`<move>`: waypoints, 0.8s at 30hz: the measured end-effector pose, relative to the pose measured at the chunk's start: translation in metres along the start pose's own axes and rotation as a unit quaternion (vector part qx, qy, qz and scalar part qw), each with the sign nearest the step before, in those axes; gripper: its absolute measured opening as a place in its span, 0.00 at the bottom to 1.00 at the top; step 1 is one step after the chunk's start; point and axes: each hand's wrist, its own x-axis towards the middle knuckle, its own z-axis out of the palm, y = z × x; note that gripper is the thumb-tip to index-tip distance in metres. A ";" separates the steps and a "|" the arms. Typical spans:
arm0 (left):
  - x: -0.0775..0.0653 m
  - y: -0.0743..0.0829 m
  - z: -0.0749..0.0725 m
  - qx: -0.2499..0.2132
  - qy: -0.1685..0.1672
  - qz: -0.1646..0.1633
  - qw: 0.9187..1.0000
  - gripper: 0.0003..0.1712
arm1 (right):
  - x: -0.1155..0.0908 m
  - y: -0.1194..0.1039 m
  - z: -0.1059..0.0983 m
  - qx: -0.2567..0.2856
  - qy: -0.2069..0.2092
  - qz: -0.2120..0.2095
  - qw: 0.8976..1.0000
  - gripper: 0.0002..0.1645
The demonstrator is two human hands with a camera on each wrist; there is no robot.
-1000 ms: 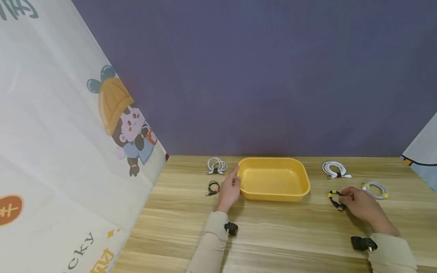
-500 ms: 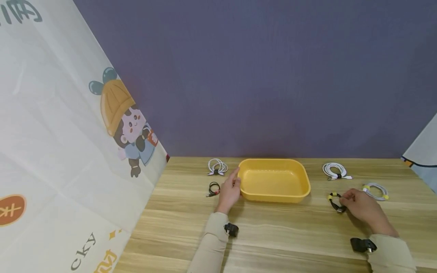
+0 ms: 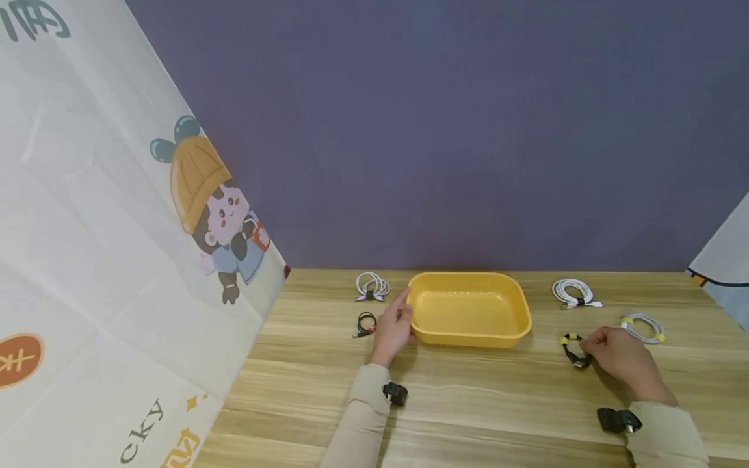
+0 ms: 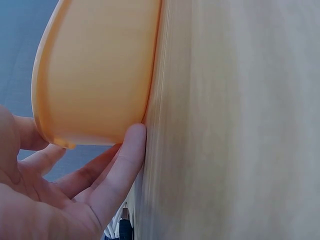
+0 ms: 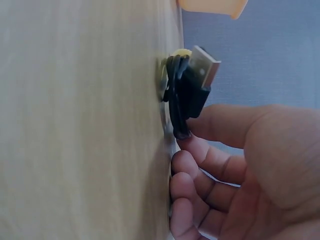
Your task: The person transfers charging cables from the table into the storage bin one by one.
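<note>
My left hand (image 3: 391, 333) touches the left end of the yellow plastic basin (image 3: 465, 312), its fingers fairly straight along the outer wall. In the left wrist view a fingertip (image 4: 135, 134) meets the basin's lower edge, close to the tabletop. To the basin's right, my right hand (image 3: 626, 361) pinches a coiled black USB cable (image 3: 566, 351) with yellow ties between thumb and forefinger. Its metal USB plug (image 5: 204, 67) sticks out in the right wrist view, where the other fingers curl beside the tabletop. The coil is at or just above the wood; I cannot tell which.
A white coiled cable (image 3: 372, 286) and a small black coiled cable (image 3: 365, 324) lie left of the basin. On the right are another white coil (image 3: 573, 294) and a grey-white cable with yellow ties (image 3: 645, 327). A dark blue partition (image 3: 468, 143) stands behind the wooden table (image 3: 468, 403).
My right hand has shifted slightly left, and the black cable it pinches has turned a little. The left hand and the basin have stayed in place.
</note>
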 end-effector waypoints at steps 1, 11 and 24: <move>0.000 0.000 0.000 0.000 0.000 0.001 1.000 0.26 | 0.000 0.000 0.000 0.000 0.000 -0.002 1.000 0.16; 0.001 0.000 0.001 0.000 0.002 0.004 1.000 0.26 | 0.001 0.001 -0.006 -0.001 -0.002 0.009 1.000 0.15; 0.002 0.000 0.001 0.004 0.007 0.000 1.000 0.26 | 0.001 -0.004 -0.006 0.001 0.030 0.000 1.000 0.16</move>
